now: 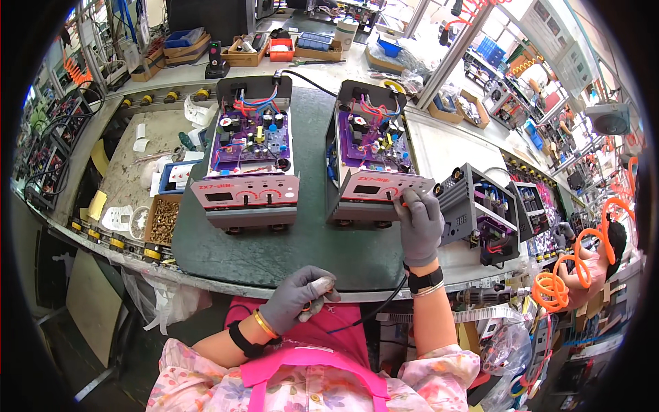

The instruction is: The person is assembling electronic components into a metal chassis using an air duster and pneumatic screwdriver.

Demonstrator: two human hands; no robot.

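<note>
Two open welding machines stand side by side on the dark green mat, the left machine [250,147] and the right machine [374,147]. Each has a purple circuit board, coloured wires and a white front panel tilted toward me. My right hand [421,225], in a grey glove, presses closed fingertips against the right machine's panel, beside a black knob [389,194]; what they pinch is hidden. My left hand [300,300], gloved too, is curled in front of the mat's near edge. Something small and orange-brown shows between its fingers, too small to name.
More open machine housings [484,213] sit right of the mat. A box of small brass parts [163,218] and a blue tray [177,177] lie left. Orange coiled air hose [551,290] hangs at right, near a co-worker [587,275]. Parts bins [281,49] line the back.
</note>
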